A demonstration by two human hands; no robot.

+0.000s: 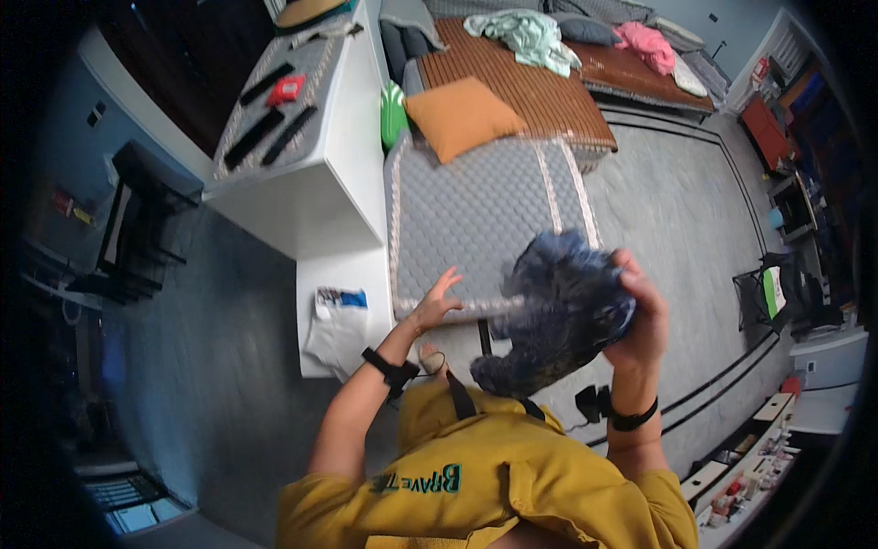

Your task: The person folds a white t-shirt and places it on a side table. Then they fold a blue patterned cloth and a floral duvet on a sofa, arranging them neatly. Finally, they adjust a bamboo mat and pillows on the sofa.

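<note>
A crumpled dark blue bundle (562, 309), glossy in places, is gripped at its right edge by my right hand (641, 312). It hangs in front of my body, partly blurred; I cannot tell whether it is a plastic bag or thin cloth. My left hand (437, 302) holds nothing, its fingers spread, to the left of the bundle. Beneath both hands is the front edge of a seat with a grey quilted cover (473, 213). An orange cushion (463, 118) lies at the far end of that cover.
On my left stands a white cabinet (295, 213); black strips (254, 139) and a red packet (285, 89) lie on top. Its lower ledge bears a white bag (336, 340). Beyond are a brown sofa mat (501, 82) with clothes (528, 41) and a green object (393, 115).
</note>
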